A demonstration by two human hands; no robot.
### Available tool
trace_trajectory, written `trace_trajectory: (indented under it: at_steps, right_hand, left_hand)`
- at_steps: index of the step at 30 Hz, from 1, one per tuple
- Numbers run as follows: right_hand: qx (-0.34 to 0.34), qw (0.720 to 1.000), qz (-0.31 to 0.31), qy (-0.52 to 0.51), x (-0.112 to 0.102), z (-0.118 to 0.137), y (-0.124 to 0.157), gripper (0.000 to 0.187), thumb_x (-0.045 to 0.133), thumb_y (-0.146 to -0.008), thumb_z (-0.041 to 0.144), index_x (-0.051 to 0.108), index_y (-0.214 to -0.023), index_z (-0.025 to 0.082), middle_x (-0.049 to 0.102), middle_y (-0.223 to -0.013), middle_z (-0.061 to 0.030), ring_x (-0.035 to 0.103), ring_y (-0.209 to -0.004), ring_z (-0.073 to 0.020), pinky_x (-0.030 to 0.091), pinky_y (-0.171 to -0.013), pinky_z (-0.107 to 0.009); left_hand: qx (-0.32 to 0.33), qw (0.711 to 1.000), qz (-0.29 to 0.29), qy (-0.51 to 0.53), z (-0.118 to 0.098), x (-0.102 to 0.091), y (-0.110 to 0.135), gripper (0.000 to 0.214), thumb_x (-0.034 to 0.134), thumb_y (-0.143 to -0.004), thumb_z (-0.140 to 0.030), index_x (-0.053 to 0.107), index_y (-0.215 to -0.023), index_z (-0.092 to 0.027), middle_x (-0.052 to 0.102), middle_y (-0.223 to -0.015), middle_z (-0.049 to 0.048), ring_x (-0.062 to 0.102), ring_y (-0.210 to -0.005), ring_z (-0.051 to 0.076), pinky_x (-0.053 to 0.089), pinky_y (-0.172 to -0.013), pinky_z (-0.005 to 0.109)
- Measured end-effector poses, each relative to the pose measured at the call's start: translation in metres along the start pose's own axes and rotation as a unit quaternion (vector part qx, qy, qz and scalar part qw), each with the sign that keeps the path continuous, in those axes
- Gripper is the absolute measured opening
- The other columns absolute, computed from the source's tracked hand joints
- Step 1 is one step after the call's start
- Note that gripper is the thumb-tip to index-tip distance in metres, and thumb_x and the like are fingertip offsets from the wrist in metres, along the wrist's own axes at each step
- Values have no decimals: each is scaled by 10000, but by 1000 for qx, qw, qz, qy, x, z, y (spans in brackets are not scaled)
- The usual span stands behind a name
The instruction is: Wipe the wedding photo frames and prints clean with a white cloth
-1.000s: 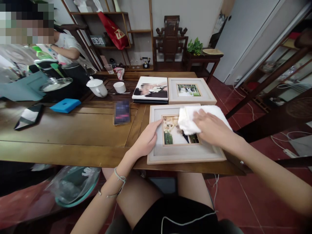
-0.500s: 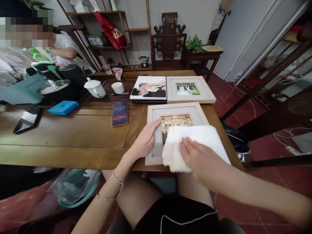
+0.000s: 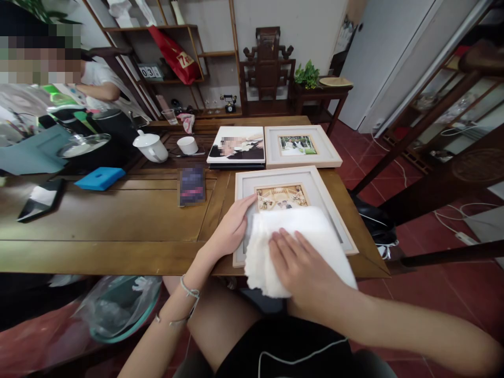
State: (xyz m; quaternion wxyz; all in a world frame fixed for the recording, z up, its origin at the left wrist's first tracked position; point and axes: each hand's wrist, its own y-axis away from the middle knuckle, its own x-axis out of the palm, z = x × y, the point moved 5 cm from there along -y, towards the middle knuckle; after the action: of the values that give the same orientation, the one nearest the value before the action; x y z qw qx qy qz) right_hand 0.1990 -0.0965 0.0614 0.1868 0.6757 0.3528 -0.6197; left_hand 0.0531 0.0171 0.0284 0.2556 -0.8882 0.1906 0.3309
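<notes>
A light wooden picture frame (image 3: 237, 236) lies face up near the table's front edge, with a small photo (image 3: 281, 195) at its centre. My left hand (image 3: 232, 226) rests on the frame's left side, fingers stretched flat and the tips by the photo's corner. A white towel (image 3: 315, 231) covers the lower part of the frame and hangs over its front edge. My right hand (image 3: 293, 262) presses on this towel and holds it, fingers close together. The towel hides the photo's lower half.
Behind lie a second framed photo (image 3: 334, 155) and a stack topped by a photo panel (image 3: 236, 152). A blurred dark packet (image 3: 191, 186), blue sponge-like block (image 3: 100, 178), phone (image 3: 41, 200), white cup (image 3: 187, 145) and lidded pot (image 3: 151, 147) sit leftward. Another person (image 3: 102, 79) is at the far left.
My right hand has moved the towel left and toward me, baring the frame's right side and more of the photo's top. My left hand stays on the frame. The view has shifted slightly.
</notes>
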Motion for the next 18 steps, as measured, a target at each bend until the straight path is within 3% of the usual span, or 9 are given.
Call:
trace_trajectory:
  at_steps: [4, 8, 15, 18]
  right_hand:
    - [29, 996, 41, -67, -7, -36, 29, 724, 469, -602, 17, 509, -1325, -17, 514, -1389, -261, 475, -1309, -351, 463, -1036, -515]
    - [73, 991, 28, -107, -1, -75, 36, 804, 439, -585, 5, 448, -1388, 39, 469, -1456, -196, 428, -1358, -278, 401, -1099, -493]
    - [172, 981, -42, -75, 25, -162, -20, 710, 472, -694, 17, 402, -1400, -19, 464, -1447, -242, 392, -1377, -308, 320, -1138, -477]
    - [218, 974, -35, -45, 30, -184, -48, 676, 473, -731, 24, 397, -1401, -36, 447, -1459, -245, 354, -1390, -354, 294, -1139, -498]
  left_hand:
    - [5, 1000, 1, 2, -1, 1, 0, 542, 322, -915, -106, 380, -1452, -154, 424, -1492, 138, 368, -1397, 235, 243, -1198, 476]
    - [5, 1000, 8, -5, -1, 0, 0, 545, 319, -910, -96, 385, -1448, -150, 423, -1492, 136, 361, -1400, 233, 245, -1198, 478]
    - [24, 1000, 9, -7, -5, -2, 1, 550, 317, -909, -96, 386, -1448, -177, 420, -1496, 128, 364, -1400, 240, 259, -1189, 506]
    - [19, 1000, 9, -8, -5, -2, 0, 540, 312, -915, -101, 393, -1444, -168, 421, -1496, 130, 363, -1400, 242, 257, -1191, 503]
